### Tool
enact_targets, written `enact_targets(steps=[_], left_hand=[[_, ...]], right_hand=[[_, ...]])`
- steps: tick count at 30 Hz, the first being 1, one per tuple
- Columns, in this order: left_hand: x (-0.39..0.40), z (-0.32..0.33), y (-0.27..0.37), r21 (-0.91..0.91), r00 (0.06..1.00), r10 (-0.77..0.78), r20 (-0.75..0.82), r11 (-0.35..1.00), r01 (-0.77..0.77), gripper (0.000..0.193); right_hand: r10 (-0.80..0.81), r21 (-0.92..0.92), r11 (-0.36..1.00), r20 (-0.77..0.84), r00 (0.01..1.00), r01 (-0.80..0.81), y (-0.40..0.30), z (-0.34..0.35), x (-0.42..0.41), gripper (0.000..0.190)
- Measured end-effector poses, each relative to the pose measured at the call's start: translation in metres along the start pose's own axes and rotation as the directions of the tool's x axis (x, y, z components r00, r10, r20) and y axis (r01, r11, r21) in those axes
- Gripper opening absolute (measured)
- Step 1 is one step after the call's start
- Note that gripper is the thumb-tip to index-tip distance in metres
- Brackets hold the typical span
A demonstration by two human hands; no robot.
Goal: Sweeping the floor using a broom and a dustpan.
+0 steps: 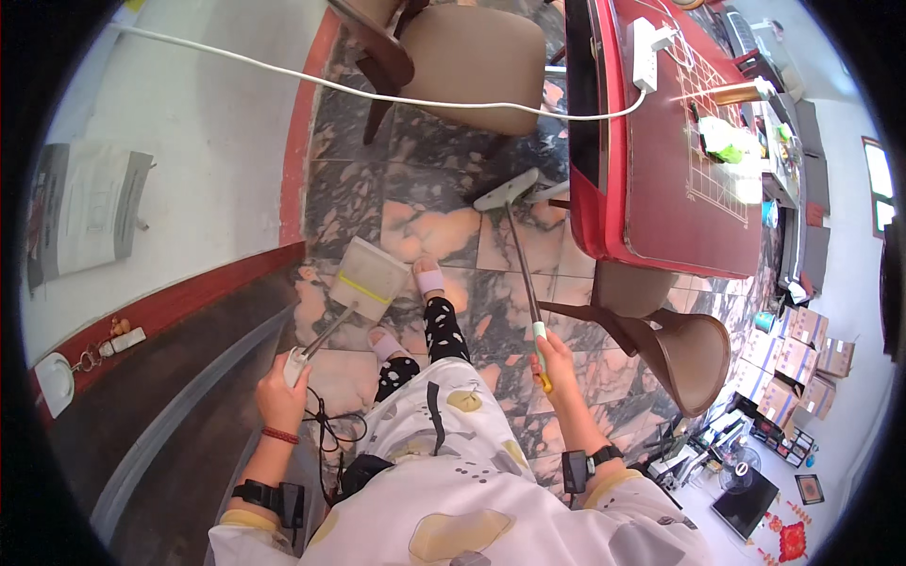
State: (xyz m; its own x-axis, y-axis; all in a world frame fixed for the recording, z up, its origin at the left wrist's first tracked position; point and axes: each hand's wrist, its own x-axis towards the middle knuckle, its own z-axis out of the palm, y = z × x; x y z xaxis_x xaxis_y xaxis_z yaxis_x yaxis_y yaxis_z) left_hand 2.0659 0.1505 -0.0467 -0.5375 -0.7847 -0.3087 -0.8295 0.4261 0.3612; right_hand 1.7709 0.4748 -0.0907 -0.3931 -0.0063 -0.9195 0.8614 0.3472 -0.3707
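My left hand (282,393) grips the pale handle of a long-handled dustpan (371,278). Its light grey pan with a yellow strip rests by my left foot, near the wall side. In my right hand (555,362) is the green and yellow grip of a broom (524,263). The broom's pale head (507,189) is on the marble-patterned tile floor (432,226), close to the table's near side. Pan and broom head are apart. Whether dirt lies in the pan cannot be made out.
A red dining table (658,205) stands at right with a white power strip (644,55) on it. Its white cord (425,101) stretches across to the left wall. One brown chair (474,64) is ahead, another chair (690,361) at right. Cardboard boxes (793,357) are stacked farther right.
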Motion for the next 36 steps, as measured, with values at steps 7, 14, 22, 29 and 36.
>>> enact_targets(steps=[7, 14, 22, 29, 36], left_hand=[[0.004, 0.005, 0.005, -0.006, 1.0, -0.009, 0.026, 1.0, 0.009, 0.031], [0.002, 0.01, -0.005, -0.038, 0.999, -0.03, 0.021, 0.999, 0.031, 0.034], [-0.003, 0.005, -0.01, -0.054, 0.999, -0.031, -0.013, 0.998, 0.03, 0.034], [0.004, 0.005, 0.0, -0.002, 1.0, -0.027, 0.014, 1.0, 0.027, 0.033], [0.009, -0.004, -0.006, 0.012, 1.0, -0.02, 0.006, 1.0, 0.02, 0.032]], right_hand=[[-0.701, -0.577, 0.658, -0.235, 0.674, 0.483, -0.028, 0.034, 0.158, 0.053], [-0.316, -0.415, 0.892, -0.296, 0.901, 0.177, -0.145, 0.113, 0.233, 0.038], [-0.225, -0.033, 0.974, -0.178, 0.958, 0.223, -0.108, 0.184, 0.179, 0.005], [-0.21, -0.121, 0.972, -0.072, 0.975, 0.201, -0.01, 0.143, 0.104, 0.034], [-0.229, -0.463, 0.855, 0.065, 0.971, 0.233, 0.086, 0.051, -0.001, 0.065]])
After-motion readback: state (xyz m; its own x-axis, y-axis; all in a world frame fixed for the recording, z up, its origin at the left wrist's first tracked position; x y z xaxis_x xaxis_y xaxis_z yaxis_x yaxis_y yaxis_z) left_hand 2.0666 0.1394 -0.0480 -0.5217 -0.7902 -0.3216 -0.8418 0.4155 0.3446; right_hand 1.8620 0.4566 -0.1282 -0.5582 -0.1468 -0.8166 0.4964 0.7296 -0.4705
